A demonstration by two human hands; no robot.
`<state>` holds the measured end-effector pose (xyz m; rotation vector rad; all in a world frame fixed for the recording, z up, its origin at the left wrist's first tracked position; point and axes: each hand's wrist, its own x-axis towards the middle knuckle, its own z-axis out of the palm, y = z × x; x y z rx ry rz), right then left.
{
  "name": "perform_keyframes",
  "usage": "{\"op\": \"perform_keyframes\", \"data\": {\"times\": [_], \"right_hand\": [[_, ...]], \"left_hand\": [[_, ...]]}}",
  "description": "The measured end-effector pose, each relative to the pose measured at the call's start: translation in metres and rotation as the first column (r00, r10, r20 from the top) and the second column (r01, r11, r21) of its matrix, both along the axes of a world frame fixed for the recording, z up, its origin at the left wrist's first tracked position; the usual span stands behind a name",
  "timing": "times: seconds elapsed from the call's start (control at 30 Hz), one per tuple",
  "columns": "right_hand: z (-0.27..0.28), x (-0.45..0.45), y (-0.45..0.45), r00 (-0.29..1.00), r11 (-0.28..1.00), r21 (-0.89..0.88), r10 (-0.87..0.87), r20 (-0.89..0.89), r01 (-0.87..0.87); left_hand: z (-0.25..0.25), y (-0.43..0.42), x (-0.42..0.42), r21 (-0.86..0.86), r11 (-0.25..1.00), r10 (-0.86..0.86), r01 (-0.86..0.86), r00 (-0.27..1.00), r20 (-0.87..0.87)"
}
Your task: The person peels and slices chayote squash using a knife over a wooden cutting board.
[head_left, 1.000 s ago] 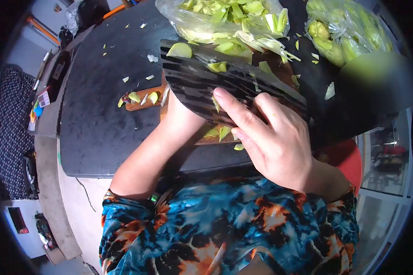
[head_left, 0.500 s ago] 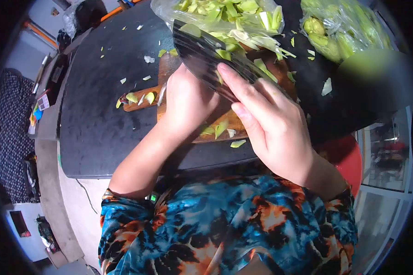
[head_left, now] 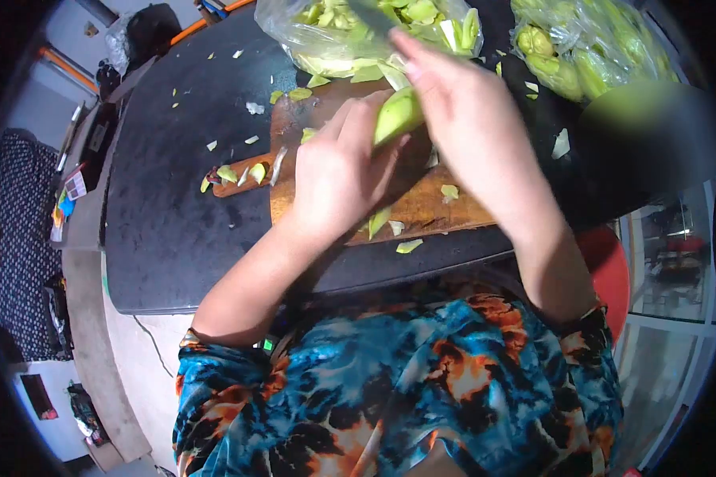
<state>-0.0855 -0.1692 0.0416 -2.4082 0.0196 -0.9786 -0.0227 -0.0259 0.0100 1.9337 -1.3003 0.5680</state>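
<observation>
My left hand (head_left: pixel 338 171) is closed around a pale green vegetable piece (head_left: pixel 398 116), held above the wooden cutting board (head_left: pixel 461 208). In my right hand (head_left: pixel 465 95) is a kitchen knife (head_left: pixel 371 17), its blade pointing up and away, blurred and partly out of frame. The knife's handle is hidden inside my fingers. Just beyond both hands lies an open clear plastic bag (head_left: pixel 282 36) full of cut green pieces. Peel scraps (head_left: pixel 380 222) lie on the board near my left wrist, and several more rest on the board's handle (head_left: pixel 243 181).
A second plastic bag (head_left: pixel 593 56) of whole green vegetables sits at the back right of the black table (head_left: pixel 183 238). Scraps are scattered over the tabletop. A red stool (head_left: pixel 606 262) stands by the table's right side, near a glass door (head_left: pixel 668 262).
My right hand has moved up and away, swinging the knife off the vegetable toward the bag. The vegetable piece in my left hand now shows. My left hand has shifted slightly.
</observation>
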Motion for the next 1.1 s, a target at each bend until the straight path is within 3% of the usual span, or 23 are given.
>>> {"op": "perform_keyframes", "data": {"times": [0.03, 0.13, 0.17, 0.3, 0.33, 0.4, 0.47, 0.5, 0.53, 0.57, 0.67, 0.87, 1.1], "right_hand": [[0.002, -0.002, -0.006, 1.000, 0.999, 0.048, -0.001, 0.009, 0.000], [0.012, -0.016, -0.017, 0.992, 0.935, 0.340, 0.122, -0.029, -0.105], [0.013, -0.018, -0.019, 0.990, 0.908, 0.399, 0.141, -0.007, -0.127], [0.020, -0.029, -0.020, 0.978, 0.747, 0.642, 0.210, 0.019, -0.173], [0.020, -0.033, -0.018, 0.970, 0.694, 0.694, 0.240, 0.025, -0.190], [0.014, -0.041, -0.014, 0.971, 0.790, 0.577, 0.237, 0.024, -0.207], [0.013, -0.053, -0.008, 0.969, 0.916, 0.339, 0.243, -0.046, -0.213], [0.006, -0.057, -0.001, 0.956, 0.892, 0.355, 0.293, 0.020, -0.280], [-0.001, -0.060, 0.008, 0.940, 0.851, 0.403, 0.329, 0.090, -0.337], [-0.002, -0.058, 0.008, 0.924, 0.909, 0.176, 0.358, 0.136, -0.378], [-0.002, -0.060, 0.015, 0.925, 0.924, -0.163, 0.365, 0.107, -0.346], [-0.006, -0.058, 0.029, 0.965, 0.941, -0.228, 0.262, 0.029, -0.249], [-0.013, -0.052, 0.031, 0.990, 0.965, -0.235, 0.131, 0.057, -0.115]], "left_hand": [[0.004, 0.003, -0.004, 0.073, 0.997, 0.019, -0.013, 0.996, -0.083], [-0.004, 0.001, 0.011, -0.156, 0.985, -0.138, 0.079, 0.898, -0.418], [-0.004, 0.002, 0.015, -0.174, 0.981, -0.172, 0.085, 0.794, -0.583], [-0.005, 0.005, 0.022, -0.282, 0.950, -0.297, 0.132, 0.656, -0.694], [-0.008, 0.005, 0.024, -0.297, 0.944, -0.313, 0.146, 0.687, -0.656], [-0.013, 0.005, 0.027, -0.322, 0.930, -0.341, 0.178, 0.744, -0.574], [-0.012, 0.006, 0.025, -0.308, 0.948, -0.271, 0.084, 0.719, -0.640], [-0.010, 0.007, 0.023, -0.298, 0.954, -0.238, 0.038, 0.703, -0.671], [-0.006, 0.008, 0.019, -0.330, 0.935, -0.331, 0.129, 0.648, -0.686], [-0.004, 0.009, 0.017, -0.343, 0.923, -0.375, 0.176, 0.619, -0.690], [-0.004, 0.008, 0.014, -0.342, 0.914, -0.397, 0.218, 0.653, -0.645], [-0.011, 0.015, 0.011, -0.257, 0.954, -0.264, 0.152, 0.831, -0.490], [-0.014, 0.017, 0.008, -0.258, 0.963, -0.194, 0.082, 0.873, -0.448]]}}
